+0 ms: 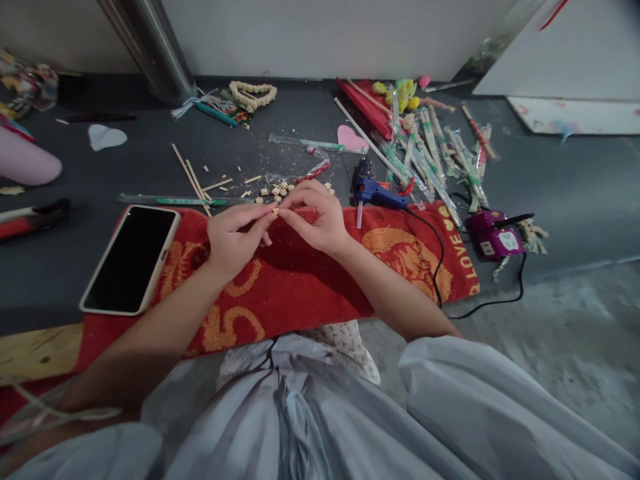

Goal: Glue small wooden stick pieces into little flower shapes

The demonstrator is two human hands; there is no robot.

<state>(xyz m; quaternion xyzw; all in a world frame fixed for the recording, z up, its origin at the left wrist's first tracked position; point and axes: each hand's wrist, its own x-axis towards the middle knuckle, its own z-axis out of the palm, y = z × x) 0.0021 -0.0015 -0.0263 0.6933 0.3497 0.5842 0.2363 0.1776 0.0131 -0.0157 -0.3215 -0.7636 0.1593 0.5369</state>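
Note:
My left hand point(234, 237) and my right hand point(319, 217) meet fingertip to fingertip above a red towel point(310, 287). Pinched between them is a small pale wooden piece point(276, 211), and both hands are closed on it. Its exact shape is too small to make out. Just beyond my fingers lies a pile of similar small wooden pieces point(275, 191), partly hidden by my right hand. Several thin wooden sticks point(189, 172) rest on the dark table to the left of the pile.
A phone point(131, 260) lies left on the towel. Right of my hands stands a blue glue gun point(377, 193), its cord running past a purple box point(493, 235). Wrapped sticks point(430, 150) are heaped behind it. A heart-shaped wooden frame point(253, 97) and a metal post point(155, 53) are at the back.

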